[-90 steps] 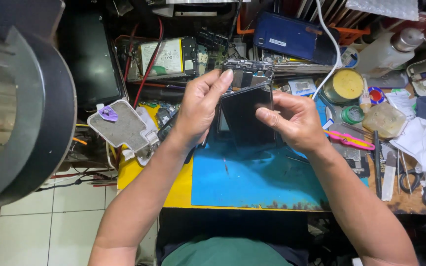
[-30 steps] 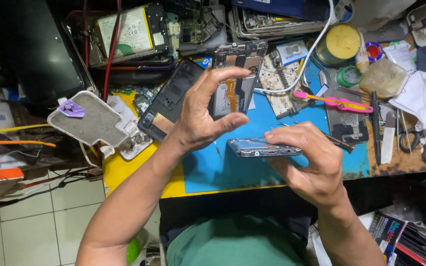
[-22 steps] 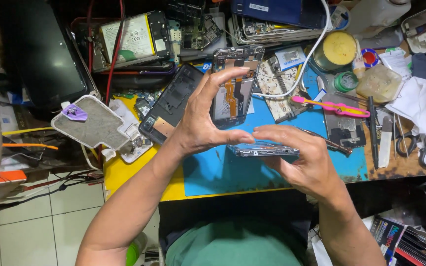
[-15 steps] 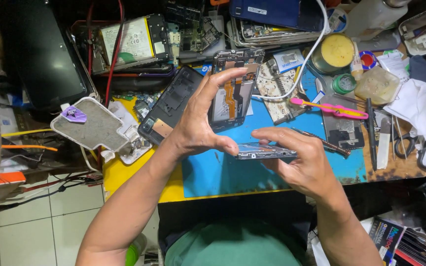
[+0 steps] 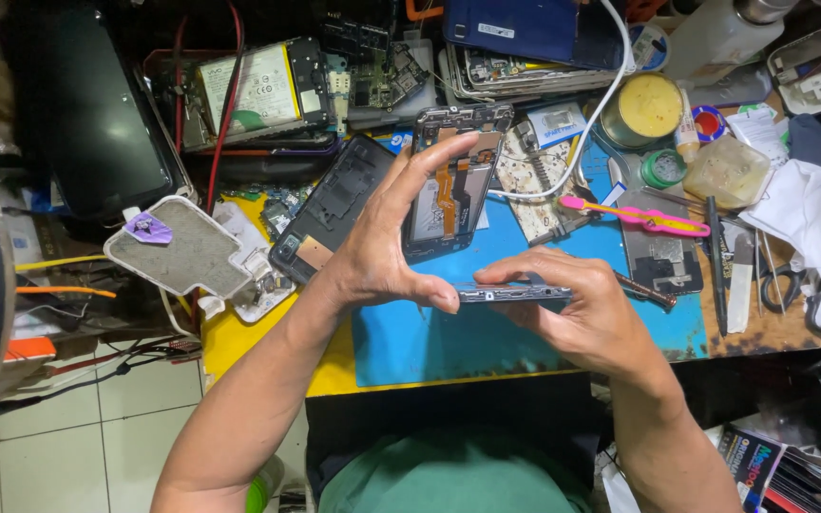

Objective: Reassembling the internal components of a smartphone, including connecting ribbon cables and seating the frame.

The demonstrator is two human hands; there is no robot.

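Observation:
My right hand (image 5: 591,318) grips a thin dark phone part (image 5: 515,293), held flat and seen edge-on above the blue mat (image 5: 448,347). The thumb of my left hand (image 5: 382,256) touches that part's left end. My left fingers arch up over an opened phone body (image 5: 453,185) with an orange flex cable, and the index fingertip reaches its top edge. Whether my left hand grips that body or only reaches across it is unclear. A black phone back (image 5: 334,204) lies just left of my left hand.
The bench is crowded: a pink toothbrush (image 5: 634,214), a yellow-lidded tin (image 5: 648,109), scissors (image 5: 814,290), a grey pad (image 5: 182,249), a white cable (image 5: 601,90), circuit boards and a phone with its battery showing (image 5: 258,90) at the back. Tiled floor lies lower left.
Three seconds ago both hands held a dark panel upright. My right hand then held the thin part flat and low. My left thumb dropped to its left end.

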